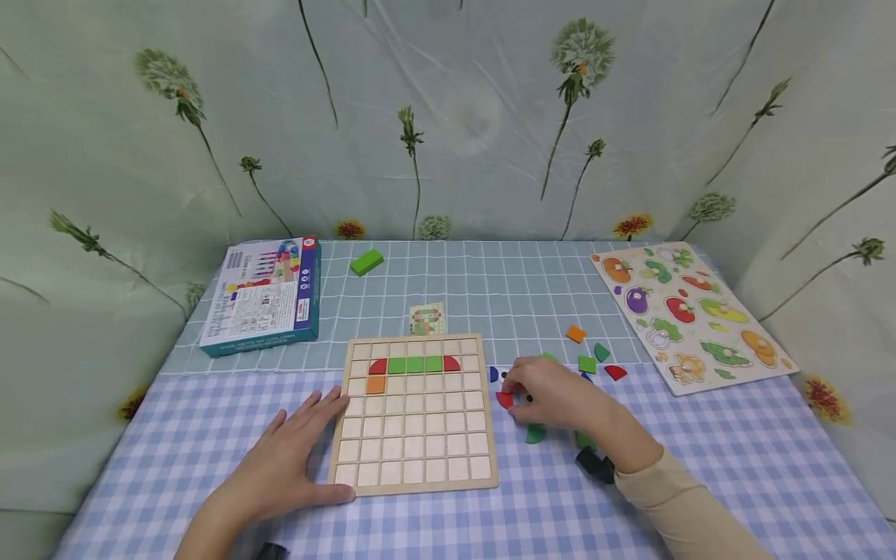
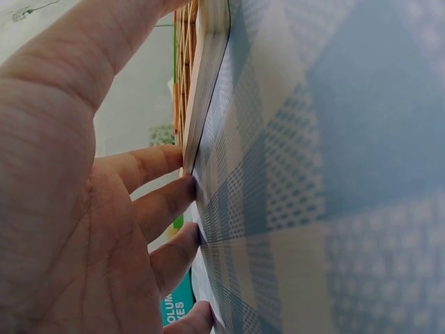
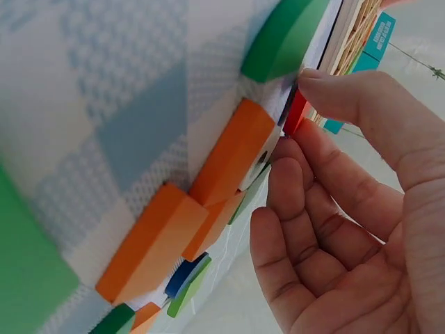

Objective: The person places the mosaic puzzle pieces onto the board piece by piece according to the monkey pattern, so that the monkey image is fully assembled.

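A wooden grid board (image 1: 414, 448) lies in front of me. Along an upper row it bears three green squares (image 1: 415, 365) between two red quarter-circles (image 1: 378, 366), with an orange square (image 1: 376, 384) under the left one. My left hand (image 1: 283, 467) rests at the board's left edge, fingers spread and thumb at the near corner. To the right of the board, my right hand (image 1: 556, 393) pinches a red quarter-circle piece (image 1: 504, 400) between thumb and index finger, low over the cloth. In the right wrist view this red piece (image 3: 297, 111) is partly hidden by the fingertips.
Loose pieces lie about the right hand, among them an orange square (image 1: 575, 334), a green square (image 1: 587, 364) and a red piece (image 1: 615, 372). A small pattern card (image 1: 427, 319) is behind the board. Farther off are a box (image 1: 262, 299), a green block (image 1: 367, 262) and a vegetable puzzle board (image 1: 689, 311).
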